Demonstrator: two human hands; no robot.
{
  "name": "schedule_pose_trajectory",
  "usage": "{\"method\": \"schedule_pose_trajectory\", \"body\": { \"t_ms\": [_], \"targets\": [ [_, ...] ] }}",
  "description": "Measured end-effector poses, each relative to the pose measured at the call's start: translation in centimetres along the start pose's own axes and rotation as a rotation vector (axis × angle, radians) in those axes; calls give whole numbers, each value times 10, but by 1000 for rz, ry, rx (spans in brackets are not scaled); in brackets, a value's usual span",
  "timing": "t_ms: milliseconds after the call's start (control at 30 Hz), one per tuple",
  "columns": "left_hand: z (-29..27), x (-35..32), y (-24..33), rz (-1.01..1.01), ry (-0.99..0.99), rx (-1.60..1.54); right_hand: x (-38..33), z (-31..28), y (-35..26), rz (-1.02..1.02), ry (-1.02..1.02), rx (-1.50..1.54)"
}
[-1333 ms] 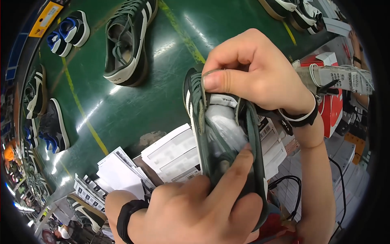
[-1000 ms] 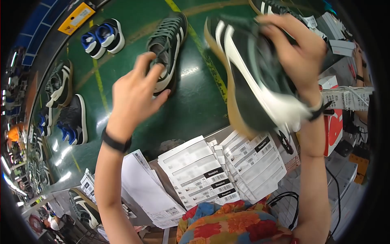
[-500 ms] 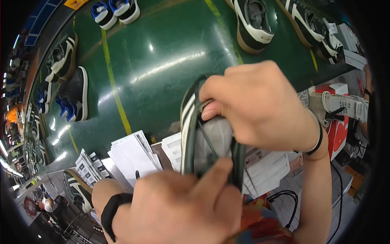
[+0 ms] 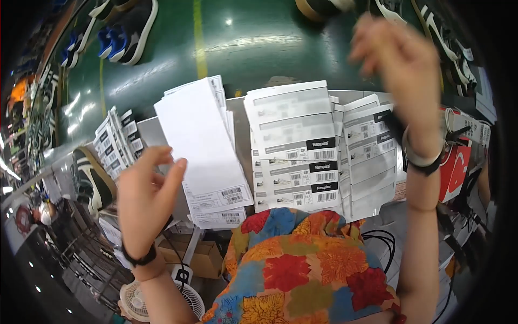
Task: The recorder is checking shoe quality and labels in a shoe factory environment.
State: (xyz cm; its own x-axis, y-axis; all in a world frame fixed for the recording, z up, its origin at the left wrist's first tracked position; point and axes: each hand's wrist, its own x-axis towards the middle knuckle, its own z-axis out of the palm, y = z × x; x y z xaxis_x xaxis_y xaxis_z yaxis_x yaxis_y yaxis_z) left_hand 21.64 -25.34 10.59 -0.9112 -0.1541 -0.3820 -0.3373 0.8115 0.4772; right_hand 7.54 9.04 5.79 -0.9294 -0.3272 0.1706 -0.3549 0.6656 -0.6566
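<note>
My left hand [image 4: 144, 197] is open and holds nothing, its thumb and fingers apart beside a stack of white label sheets [image 4: 202, 143]. My right hand [image 4: 396, 59] is raised over the green surface at the far right. It is blurred, but its fingers look loosely apart with nothing visible in them. A dark shoe with a tan sole [image 4: 318, 9] is just left of it, cut off by the top edge. Another dark shoe with white trim [image 4: 389, 11] lies behind that hand.
Printed label sheets [image 4: 294, 127] and a further label stack [image 4: 369, 146] lie along the near edge of the green table [image 4: 270, 48]. Shoes with blue linings [image 4: 121, 40] stand far left. A striped shoe [image 4: 93, 181] is at left, a red box [image 4: 456, 173] at right.
The dark shoe that both hands worked on is out of them. My hands have parted, left to the labels' side, right up and away. The view has shifted, showing more labels.
</note>
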Motion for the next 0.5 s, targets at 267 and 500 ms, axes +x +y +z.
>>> {"method": "schedule_pose_trajectory", "body": {
  "t_ms": [267,500],
  "targets": [
    [76,-44,-87,-88,291,-59,-134,162,-116,137,-659,442],
    [35,-43,-70,-200,-39,-765,-110,104,-132,197,-551,829]
  ]
}}
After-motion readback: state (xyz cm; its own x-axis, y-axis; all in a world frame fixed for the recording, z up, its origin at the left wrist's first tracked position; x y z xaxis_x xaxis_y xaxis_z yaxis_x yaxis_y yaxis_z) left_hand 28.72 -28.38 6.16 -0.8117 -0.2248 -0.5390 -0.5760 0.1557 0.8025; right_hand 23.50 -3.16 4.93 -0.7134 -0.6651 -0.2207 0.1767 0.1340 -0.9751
